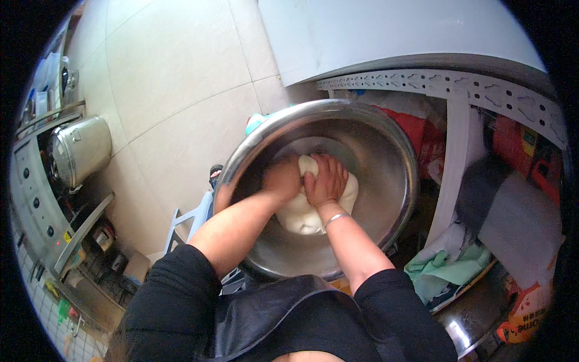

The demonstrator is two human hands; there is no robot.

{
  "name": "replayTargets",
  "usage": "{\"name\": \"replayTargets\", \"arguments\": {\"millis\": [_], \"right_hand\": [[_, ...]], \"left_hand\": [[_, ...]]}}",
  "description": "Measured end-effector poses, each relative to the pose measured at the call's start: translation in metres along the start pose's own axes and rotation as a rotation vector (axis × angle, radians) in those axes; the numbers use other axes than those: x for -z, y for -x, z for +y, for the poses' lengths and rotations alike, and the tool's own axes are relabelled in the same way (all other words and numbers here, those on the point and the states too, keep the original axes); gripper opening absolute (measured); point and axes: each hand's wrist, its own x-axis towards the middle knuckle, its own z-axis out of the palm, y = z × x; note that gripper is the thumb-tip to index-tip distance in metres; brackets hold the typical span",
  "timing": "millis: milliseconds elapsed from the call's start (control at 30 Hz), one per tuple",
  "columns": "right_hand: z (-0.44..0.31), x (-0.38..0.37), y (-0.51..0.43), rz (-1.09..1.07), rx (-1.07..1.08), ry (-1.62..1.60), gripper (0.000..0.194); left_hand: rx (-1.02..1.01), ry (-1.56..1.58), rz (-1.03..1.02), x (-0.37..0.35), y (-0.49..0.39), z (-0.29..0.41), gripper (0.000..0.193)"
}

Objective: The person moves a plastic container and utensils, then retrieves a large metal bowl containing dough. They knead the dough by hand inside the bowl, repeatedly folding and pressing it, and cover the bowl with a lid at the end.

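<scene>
A mass of pale dough [296, 216] lies in the bottom of a large stainless steel bowl [389, 181]. My right hand [326, 178], with a silver bangle at its wrist, grips the dough from above, its fingers over the far right part. Motion blurs my left hand [284, 178], which is at the dough's left side, close to my right thumb; its fingers cannot be made out. A raised fold of dough shows between the two hands.
A white perforated metal rack [457, 117] stands to the right, with red bags [414, 131] and green cloth [448, 271] around it. On the left are a lidded steel pot [86, 151] and a panel with knobs [38, 194]. A light blue plastic stool [192, 217] sits beside the bowl.
</scene>
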Motion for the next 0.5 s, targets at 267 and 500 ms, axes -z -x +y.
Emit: {"name": "replayTargets", "arguments": {"millis": [267,500], "right_hand": [[-0.019,0.026,-0.063,-0.366,-0.216,-0.068,0.056],[-0.076,0.079,0.012,-0.374,-0.288,-0.285,0.062]], "left_hand": [[-0.082,-0.134,-0.004,0.058,-0.013,0.022,0.05],[-0.602,0.015,0.35,0.019,0.143,-0.01,0.061]]}}
